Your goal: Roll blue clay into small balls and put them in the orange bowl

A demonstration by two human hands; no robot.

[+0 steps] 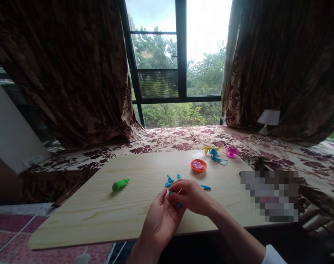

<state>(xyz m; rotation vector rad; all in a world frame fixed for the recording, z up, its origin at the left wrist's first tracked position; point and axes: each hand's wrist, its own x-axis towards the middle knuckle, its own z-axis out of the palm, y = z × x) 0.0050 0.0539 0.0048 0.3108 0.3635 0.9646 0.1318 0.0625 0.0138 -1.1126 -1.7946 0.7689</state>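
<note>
Over the front of the table, my left hand [162, 220] is turned palm up with its fingers curled round a small blue piece [179, 205]. My right hand [194, 198] reaches across it, fingers pinched together at a thin white stick [180, 190]. A bit of blue also shows between the two hands at the fingertips; its shape is mostly hidden. Just beyond them lie several small blue pieces [170, 179]. One longer blue piece [205, 187] rests to the right of my right hand.
Behind the hands is an orange bowl [193, 168] of pink balls. A blue mushroom-shaped figure [213, 154], a yellow piece [209, 149] and a pink figure [232, 151] stand at the back right. A green object [120, 184] lies left on the wooden table [101, 216]. The right edge is pixelated.
</note>
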